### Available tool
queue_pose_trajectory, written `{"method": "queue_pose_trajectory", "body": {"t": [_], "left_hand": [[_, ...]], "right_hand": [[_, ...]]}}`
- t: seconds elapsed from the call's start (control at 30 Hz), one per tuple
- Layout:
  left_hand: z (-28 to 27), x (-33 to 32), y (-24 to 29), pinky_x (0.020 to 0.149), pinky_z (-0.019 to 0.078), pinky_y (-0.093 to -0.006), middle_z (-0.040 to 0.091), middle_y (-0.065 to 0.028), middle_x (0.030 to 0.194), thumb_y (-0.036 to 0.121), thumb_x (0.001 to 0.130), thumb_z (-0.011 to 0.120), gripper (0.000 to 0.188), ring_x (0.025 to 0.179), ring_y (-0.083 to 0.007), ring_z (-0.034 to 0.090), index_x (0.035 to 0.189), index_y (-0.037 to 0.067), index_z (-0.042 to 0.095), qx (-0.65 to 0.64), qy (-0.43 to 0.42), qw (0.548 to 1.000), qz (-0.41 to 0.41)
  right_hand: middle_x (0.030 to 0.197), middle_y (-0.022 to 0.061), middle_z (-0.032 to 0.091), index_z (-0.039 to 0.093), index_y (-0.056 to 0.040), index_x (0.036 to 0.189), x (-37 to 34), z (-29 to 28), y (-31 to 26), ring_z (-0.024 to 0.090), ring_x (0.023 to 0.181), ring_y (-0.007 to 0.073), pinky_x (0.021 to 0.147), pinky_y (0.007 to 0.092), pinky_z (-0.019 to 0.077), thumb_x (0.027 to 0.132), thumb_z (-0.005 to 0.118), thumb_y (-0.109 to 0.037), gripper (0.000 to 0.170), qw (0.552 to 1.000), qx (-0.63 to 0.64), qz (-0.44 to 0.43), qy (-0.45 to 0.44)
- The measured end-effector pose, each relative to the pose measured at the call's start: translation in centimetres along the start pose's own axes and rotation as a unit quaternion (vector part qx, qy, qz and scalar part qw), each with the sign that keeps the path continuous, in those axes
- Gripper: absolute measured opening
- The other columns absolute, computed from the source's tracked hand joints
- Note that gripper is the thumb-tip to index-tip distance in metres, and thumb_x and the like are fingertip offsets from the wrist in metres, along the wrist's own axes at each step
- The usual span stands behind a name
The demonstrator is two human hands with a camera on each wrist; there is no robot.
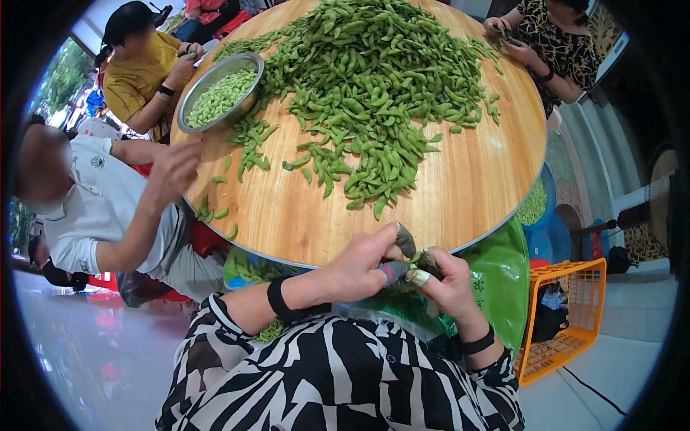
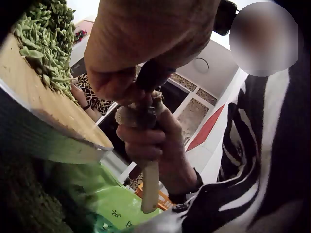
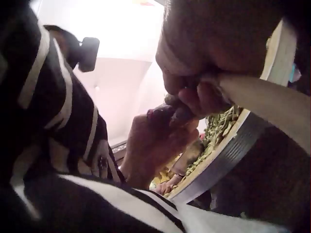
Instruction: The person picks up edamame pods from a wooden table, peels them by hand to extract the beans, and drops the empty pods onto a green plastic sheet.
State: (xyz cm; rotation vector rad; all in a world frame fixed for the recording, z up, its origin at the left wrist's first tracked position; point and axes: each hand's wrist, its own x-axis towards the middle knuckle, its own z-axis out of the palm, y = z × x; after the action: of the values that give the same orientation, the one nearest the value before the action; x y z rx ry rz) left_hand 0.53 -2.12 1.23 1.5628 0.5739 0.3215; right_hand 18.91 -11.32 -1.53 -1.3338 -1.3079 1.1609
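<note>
In the head view both hands meet at the table's near edge. My left hand (image 1: pixel 352 269), with dark covers on thumb and index finger, pinches a small green soybean pod (image 1: pixel 416 258) at its fingertips; the fingers hide most of it. My right hand (image 1: pixel 454 284), pale wrap around its thumb, meets the pod from the other side. Its curled fingers also grip a pale, flat handle (image 2: pixel 150 189), which sticks out below the fist in the left wrist view; the handle's other end is hidden. A large heap of soybean pods (image 1: pixel 374 72) lies beyond the hands.
On the round wooden table (image 1: pixel 474 187), a metal colander (image 1: pixel 188 108) holds shelled beans. Right of the table are blue basins (image 1: pixel 550 244) and an orange crate (image 1: pixel 596 302). A green plastic sheet (image 1: pixel 503 269) hangs below the edge. Other people sit around the table.
</note>
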Motion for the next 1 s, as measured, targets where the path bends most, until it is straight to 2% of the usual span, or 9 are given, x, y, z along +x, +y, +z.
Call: {"method": "queue_pose_trajectory", "body": {"t": [0.2, 0.27, 0.43, 0.5, 0.63, 0.7, 0.77, 0.93, 1.0], "left_hand": [[0.0, -0.5, -1.1, 0.073, 0.0450, -0.0274, 0.062, -0.0095, 0.085, -0.002, 0.083, 0.050, 0.025, 0.077, -0.0130, 0.056, 0.107, -0.002, 0.044, 0.036, -0.030, 0.999, 0.008], [0.3, -1.2, -1.1, 0.072, 0.0457, -0.0280, 0.063, -0.0095, 0.084, -0.001, 0.084, 0.050, 0.023, 0.076, -0.0137, 0.057, 0.107, -0.001, 0.045, 0.044, -0.016, 0.999, -0.006], [-2.7, -4.7, 0.0, 0.063, 0.0469, -0.0326, 0.062, -0.0133, 0.077, -0.001, 0.084, 0.048, 0.021, 0.069, -0.0197, 0.060, 0.105, -0.001, 0.047, 0.098, 0.024, 0.995, -0.008], [-4.5, -6.0, 0.4, 0.058, 0.0459, -0.0262, 0.063, -0.0087, 0.079, 0.001, 0.087, 0.047, 0.021, 0.065, -0.0125, 0.058, 0.108, 0.002, 0.050, -0.089, 0.066, 0.981, -0.160], [-4.3, -5.6, 0.3, 0.053, 0.0427, -0.0211, 0.061, -0.0034, 0.075, 0.002, 0.090, 0.045, 0.019, 0.060, -0.0071, 0.054, 0.108, 0.005, 0.053, -0.102, 0.065, 0.982, -0.144], [-4.7, -5.9, 0.6, 0.053, 0.0464, -0.0281, 0.063, -0.0080, 0.071, 0.005, 0.086, 0.051, 0.014, 0.058, -0.0150, 0.058, 0.099, 0.002, 0.056, -0.079, 0.059, 0.982, -0.162], [-6.9, -7.4, 1.0, 0.058, 0.0493, -0.0383, 0.064, -0.0161, 0.070, 0.008, 0.079, 0.058, 0.014, 0.060, -0.0283, 0.061, 0.091, 0.000, 0.059, 0.359, -0.148, 0.917, -0.092], [-8.4, -9.5, 2.7, 0.062, 0.0469, -0.0451, 0.059, -0.0191, 0.069, 0.011, 0.075, 0.061, 0.017, 0.068, -0.0364, 0.060, 0.089, 0.002, 0.057, 0.545, -0.278, 0.757, -0.229], [-9.0, -7.3, 2.7, 0.062, 0.0458, -0.0456, 0.056, -0.0170, 0.071, 0.008, 0.075, 0.061, 0.017, 0.070, -0.0364, 0.059, 0.090, 0.004, 0.057, 0.500, -0.184, 0.841, -0.093]], "right_hand": [[0.061, -0.0019, 0.050, 0.054, 0.0005, 0.085, 0.1, 0.0, 0.3, 0.042, 0.056, 0.0089, 0.050, 0.0256, 0.0361, 0.079, 0.068, -0.007, 0.017, 0.977, 0.158, 0.137, -0.046], [0.057, 0.0022, 0.046, 0.053, 0.0003, 0.083, 0.1, 0.3, 1.7, 0.041, 0.053, 0.0116, 0.050, 0.0273, 0.0363, 0.076, 0.065, -0.006, 0.015, 0.998, 0.044, -0.022, -0.030], [0.064, 0.0132, 0.045, 0.051, 0.0010, 0.080, -0.3, -1.2, 0.7, 0.045, 0.055, 0.0203, 0.052, 0.0311, 0.0384, 0.073, 0.065, -0.008, 0.018, 0.989, -0.114, 0.002, -0.098], [0.067, 0.0153, 0.048, 0.052, 0.0012, 0.081, -0.4, -1.0, 1.2, 0.048, 0.057, 0.0271, 0.054, 0.0347, 0.0404, 0.074, 0.065, -0.009, 0.018, 0.982, -0.155, -0.057, -0.095], [0.067, 0.0169, 0.049, 0.053, 0.0012, 0.081, -0.2, -0.6, 1.0, 0.050, 0.059, 0.0329, 0.055, 0.0374, 0.0418, 0.074, 0.066, -0.010, 0.018, 0.981, -0.162, -0.030, -0.099], [0.067, 0.0163, 0.050, 0.053, 0.0012, 0.081, -0.1, -0.6, 0.6, 0.050, 0.058, 0.0323, 0.055, 0.0370, 0.0419, 0.075, 0.066, -0.011, 0.019, 0.976, -0.173, -0.062, -0.113], [0.067, 0.0164, 0.050, 0.053, 0.0013, 0.082, -0.5, -1.2, 0.9, 0.050, 0.058, 0.0321, 0.055, 0.0371, 0.0420, 0.075, 0.067, -0.012, 0.020, 0.977, -0.175, -0.051, -0.111], [0.063, 0.0115, 0.051, 0.054, 0.0014, 0.085, -1.1, -1.8, 0.7, 0.051, 0.054, 0.0232, 0.053, 0.0325, 0.0424, 0.081, 0.066, -0.014, 0.020, 0.986, -0.127, 0.022, -0.107], [0.061, 0.0062, 0.051, 0.054, 0.0006, 0.093, -0.6, -1.1, -0.1, 0.047, 0.049, 0.0132, 0.048, 0.0259, 0.0391, 0.090, 0.055, -0.016, 0.017, 0.988, 0.073, 0.110, -0.083]]}}
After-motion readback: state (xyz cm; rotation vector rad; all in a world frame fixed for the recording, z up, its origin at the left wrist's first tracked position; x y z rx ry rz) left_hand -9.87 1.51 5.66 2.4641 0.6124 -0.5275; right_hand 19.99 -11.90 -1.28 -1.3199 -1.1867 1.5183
